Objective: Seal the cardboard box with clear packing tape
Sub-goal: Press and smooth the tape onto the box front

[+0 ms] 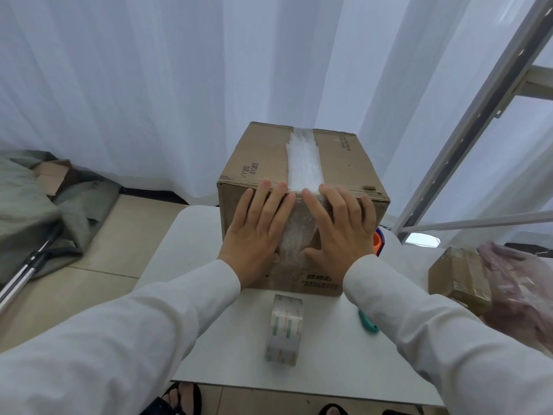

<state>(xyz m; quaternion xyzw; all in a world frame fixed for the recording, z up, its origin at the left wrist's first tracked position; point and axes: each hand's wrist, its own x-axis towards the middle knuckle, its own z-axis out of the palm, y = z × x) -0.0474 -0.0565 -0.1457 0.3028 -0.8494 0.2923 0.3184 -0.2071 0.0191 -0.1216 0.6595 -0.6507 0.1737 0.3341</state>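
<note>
A brown cardboard box [257, 163] stands on the white table [209, 324], flaps closed. A strip of clear tape [303, 163] runs along the top seam and down the near face. My left hand [257, 232] lies flat on the near face, left of the tape, fingertips at the top edge. My right hand [341, 229] lies flat on the same face, over the tape's right side. Neither hand holds anything. A roll of clear packing tape [284, 333] stands on edge on the table in front of the box.
A teal tool [368, 323] lies by my right sleeve, and an orange object [378, 241] peeks out right of the box. A smaller taped box [457, 277] and a plastic bag [520, 292] sit at the right. Grey cloth [36, 211] covers the floor left.
</note>
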